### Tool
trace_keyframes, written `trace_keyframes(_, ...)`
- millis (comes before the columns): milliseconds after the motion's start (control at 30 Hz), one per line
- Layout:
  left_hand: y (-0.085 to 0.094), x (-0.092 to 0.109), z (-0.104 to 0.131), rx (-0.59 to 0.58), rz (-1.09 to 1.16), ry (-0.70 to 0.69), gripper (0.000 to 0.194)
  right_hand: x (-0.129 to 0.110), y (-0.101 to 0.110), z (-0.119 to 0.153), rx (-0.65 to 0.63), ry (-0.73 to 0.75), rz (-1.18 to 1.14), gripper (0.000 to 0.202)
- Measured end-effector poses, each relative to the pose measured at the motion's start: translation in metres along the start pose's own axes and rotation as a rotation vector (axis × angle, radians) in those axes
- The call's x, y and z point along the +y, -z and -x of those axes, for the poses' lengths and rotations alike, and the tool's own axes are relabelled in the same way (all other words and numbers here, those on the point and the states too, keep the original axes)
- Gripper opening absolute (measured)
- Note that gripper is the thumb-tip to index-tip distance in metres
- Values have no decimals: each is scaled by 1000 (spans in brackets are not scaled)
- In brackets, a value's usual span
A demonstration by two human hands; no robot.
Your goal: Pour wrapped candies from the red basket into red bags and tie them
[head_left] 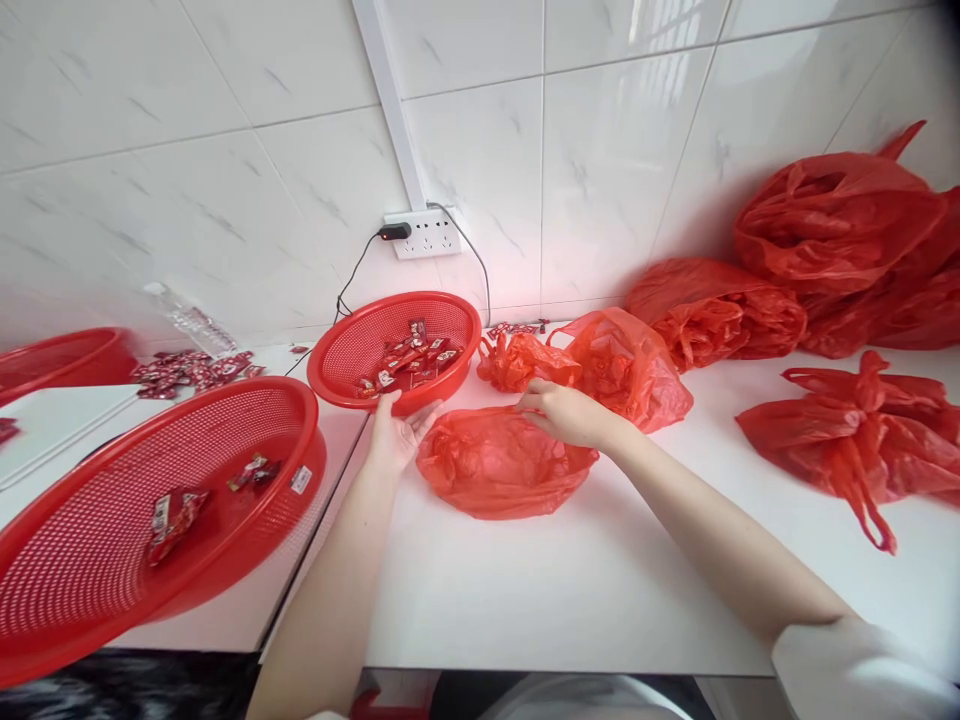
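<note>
My left hand (403,432) is palm up with its fingers apart, just below the front rim of a round red mesh basket (337,345). Small red-wrapped packets (415,360) lie inside that basket. Whether the hand touches the rim, I cannot tell. A red plastic bag (502,490) lies mouth up on the white table, between my hands. At its far right edge my right hand (564,412) has its fingers curled and closed on the thin plastic. Crumpled red bags (630,370) sit just behind the right hand.
A larger red basket (225,570) with a few packets stands at left. Behind it are a pile of packets (187,372) and a clear plastic bottle (191,318). Filled red bags (840,225) are stacked at right, beside a knotted one (862,430). A power strip (427,238) hangs on the tiled wall.
</note>
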State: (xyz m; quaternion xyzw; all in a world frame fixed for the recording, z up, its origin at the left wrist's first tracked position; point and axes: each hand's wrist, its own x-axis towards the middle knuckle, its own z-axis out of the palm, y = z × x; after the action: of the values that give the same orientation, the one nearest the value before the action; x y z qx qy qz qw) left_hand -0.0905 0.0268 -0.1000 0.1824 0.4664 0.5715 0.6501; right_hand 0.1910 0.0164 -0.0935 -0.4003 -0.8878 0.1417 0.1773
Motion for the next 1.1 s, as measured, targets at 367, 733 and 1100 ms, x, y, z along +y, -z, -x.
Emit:
trace_keyframes(367,13,-4,-7,-93,70,-90,31,20,-15,-6,-106,-58,-608,50)
trace_keyframes(733,3,-9,4,-160,41,33,34,61,-30,-17,493,-339,-815,73)
trace_keyframes(1100,-6,-22,12,-249,-73,11,35,56,6,-13,1038,-247,-669,23)
